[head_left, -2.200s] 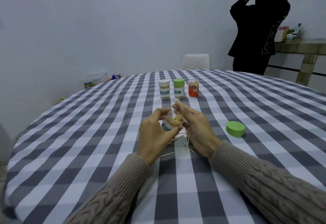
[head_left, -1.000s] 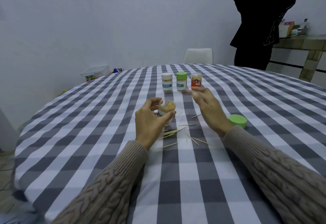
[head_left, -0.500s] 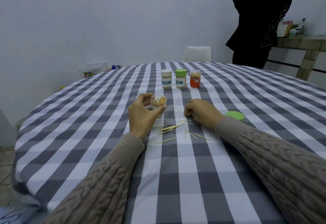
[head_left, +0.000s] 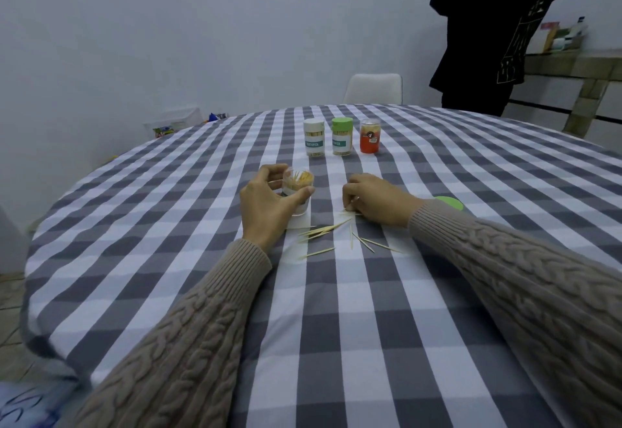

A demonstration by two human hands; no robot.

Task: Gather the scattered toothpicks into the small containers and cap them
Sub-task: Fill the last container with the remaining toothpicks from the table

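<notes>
Pale bare wall [head_left: 168, 23], white chair [head_left: 373, 88] behind the checked round table [head_left: 336, 309].

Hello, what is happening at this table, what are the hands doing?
A person is gathering spilled toothpicks. The left hand grips an open container already holding many toothpicks, standing on the checked tablecloth. The right hand pinches at toothpicks on the cloth. Several loose toothpicks lie between the hands. A green cap waits beside the right wrist. Three capped containers stand in a row further back.
</notes>
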